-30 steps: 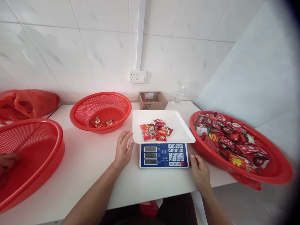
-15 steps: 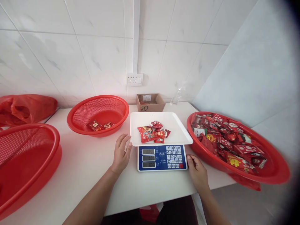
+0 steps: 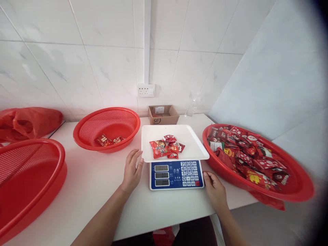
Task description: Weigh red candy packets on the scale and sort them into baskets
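Head: one scale (image 3: 176, 161), five packets (image 3: 160, 149); panel (image 3: 176, 176) faced wearer (image 3: 197, 234), long axis crosswise between left hand (image 3: 132, 173), unclenched, right hand (image 3: 215, 189), grip unclear.

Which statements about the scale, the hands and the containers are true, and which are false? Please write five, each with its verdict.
1. Red packets lie on the white tray of the scale. True.
2. The left hand grips a packet. False: the left hand is open beside the tray.
3. The right hand is at the scale's right side. True.
4. The fullest container stands left of the scale. False: the heaped red container is on the right.
5. A cardboard box stands behind the tray. True.
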A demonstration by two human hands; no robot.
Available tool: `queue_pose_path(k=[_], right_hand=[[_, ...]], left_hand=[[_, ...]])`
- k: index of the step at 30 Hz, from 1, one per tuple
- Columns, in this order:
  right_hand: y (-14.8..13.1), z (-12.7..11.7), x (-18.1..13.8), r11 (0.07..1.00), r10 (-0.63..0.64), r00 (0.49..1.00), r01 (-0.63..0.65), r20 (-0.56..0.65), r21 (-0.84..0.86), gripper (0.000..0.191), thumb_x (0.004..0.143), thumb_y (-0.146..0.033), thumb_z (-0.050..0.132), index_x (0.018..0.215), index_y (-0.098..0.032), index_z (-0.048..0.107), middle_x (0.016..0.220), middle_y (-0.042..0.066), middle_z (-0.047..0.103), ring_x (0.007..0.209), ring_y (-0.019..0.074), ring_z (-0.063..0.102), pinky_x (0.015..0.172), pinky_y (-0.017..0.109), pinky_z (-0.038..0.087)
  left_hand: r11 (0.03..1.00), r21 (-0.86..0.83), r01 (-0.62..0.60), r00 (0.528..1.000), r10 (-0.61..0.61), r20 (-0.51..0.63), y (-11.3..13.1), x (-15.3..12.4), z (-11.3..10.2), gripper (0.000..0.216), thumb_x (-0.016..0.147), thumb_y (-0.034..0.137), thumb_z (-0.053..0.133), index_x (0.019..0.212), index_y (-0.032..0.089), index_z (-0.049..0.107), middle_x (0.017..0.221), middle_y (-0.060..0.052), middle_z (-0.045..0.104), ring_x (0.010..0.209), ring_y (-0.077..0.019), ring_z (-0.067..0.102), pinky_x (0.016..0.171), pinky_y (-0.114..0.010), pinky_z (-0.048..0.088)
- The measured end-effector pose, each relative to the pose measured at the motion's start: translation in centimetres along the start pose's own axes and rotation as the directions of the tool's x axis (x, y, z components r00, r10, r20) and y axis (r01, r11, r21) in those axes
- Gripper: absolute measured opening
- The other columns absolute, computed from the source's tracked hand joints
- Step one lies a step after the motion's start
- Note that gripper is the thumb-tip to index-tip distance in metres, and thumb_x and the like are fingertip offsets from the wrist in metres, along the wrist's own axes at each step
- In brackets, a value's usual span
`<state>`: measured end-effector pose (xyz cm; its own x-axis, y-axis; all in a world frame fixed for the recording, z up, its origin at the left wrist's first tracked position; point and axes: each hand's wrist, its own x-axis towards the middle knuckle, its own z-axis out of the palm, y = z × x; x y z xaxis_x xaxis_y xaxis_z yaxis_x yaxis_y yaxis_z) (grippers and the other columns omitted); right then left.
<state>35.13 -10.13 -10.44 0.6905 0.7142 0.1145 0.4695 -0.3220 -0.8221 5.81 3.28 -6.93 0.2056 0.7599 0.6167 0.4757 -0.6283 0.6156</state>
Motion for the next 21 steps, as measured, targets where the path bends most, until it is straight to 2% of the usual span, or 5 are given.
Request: queue_pose_path(k=[7, 12, 14, 17, 21], right_hand=[[0.0, -0.1, 0.0, 1.000, -0.010, 1.000, 0.010, 0.007, 0.021, 0.046, 0.075, -0.060, 0.041, 0.086, -0.020, 0.061, 0.090, 0.008, 0.069, 0.084, 0.0234, 0.062, 0.071, 0.031, 0.047], [0.5, -0.1, 0.2, 1.000, 0.004, 1.000, -0.005, 0.012, 0.010, 0.051, 0.072, -0.064, 0.041, 0.087, -0.020, 0.062, 0.091, 0.009, 0.069, 0.086, 0.0247, 0.062, 0.072, 0.032, 0.047], [0.8, -0.1, 0.4, 1.000, 0.010, 1.000, -0.010, 0.018, 0.007, 0.053, 0.070, -0.066, 0.042, 0.086, -0.020, 0.062, 0.091, 0.009, 0.069, 0.086, 0.0255, 0.062, 0.071, 0.032, 0.047], [1.2, -0.2, 0.6, 1.000, -0.012, 0.999, 0.011, 0.032, 0.016, 0.053, 0.068, -0.067, 0.042, 0.085, -0.021, 0.062, 0.091, 0.010, 0.070, 0.085, 0.0260, 0.062, 0.069, 0.032, 0.047], [1.3, -0.3, 0.7, 1.000, -0.006, 0.998, 0.005, 0.067, 0.022, 0.055, 0.066, -0.070, 0.042, 0.082, -0.022, 0.062, 0.086, 0.009, 0.070, 0.083, 0.0263, 0.062, 0.069, 0.032, 0.047]], left_hand=[[1.000, 0.004, 0.002, 1.000, -0.002, -0.007, 0.0, -0.1, 0.0, 0.028, 0.092, 0.028, 0.041, 0.116, 0.020, 0.051, 0.122, -0.011, 0.050, 0.118, -0.0217, 0.045, 0.098, -0.042, 0.041], [0.997, 0.064, 0.033, 0.997, -0.028, -0.076, -0.1, 0.5, -0.7, 0.028, 0.091, 0.032, 0.041, 0.116, 0.021, 0.050, 0.124, -0.011, 0.050, 0.117, -0.0224, 0.047, 0.096, -0.042, 0.042], [0.994, 0.059, 0.092, 0.989, -0.084, -0.119, -0.2, 1.2, -1.6, 0.031, 0.091, 0.034, 0.040, 0.118, 0.022, 0.049, 0.129, -0.012, 0.046, 0.110, -0.0208, 0.052, 0.089, -0.038, 0.047], [0.963, 0.101, 0.249, 0.962, -0.234, -0.143, -0.6, 2.7, -3.6, 0.039, 0.091, 0.040, 0.037, 0.126, 0.023, 0.043, 0.139, -0.013, 0.035, 0.100, -0.0195, 0.058, 0.076, -0.033, 0.051], [0.849, 0.337, 0.406, 0.908, -0.418, -0.041, -1.5, 3.9, -7.1, 0.048, 0.091, 0.047, 0.031, 0.133, 0.024, 0.035, 0.142, -0.012, 0.035, 0.117, -0.0270, 0.049, 0.078, -0.037, 0.050]])
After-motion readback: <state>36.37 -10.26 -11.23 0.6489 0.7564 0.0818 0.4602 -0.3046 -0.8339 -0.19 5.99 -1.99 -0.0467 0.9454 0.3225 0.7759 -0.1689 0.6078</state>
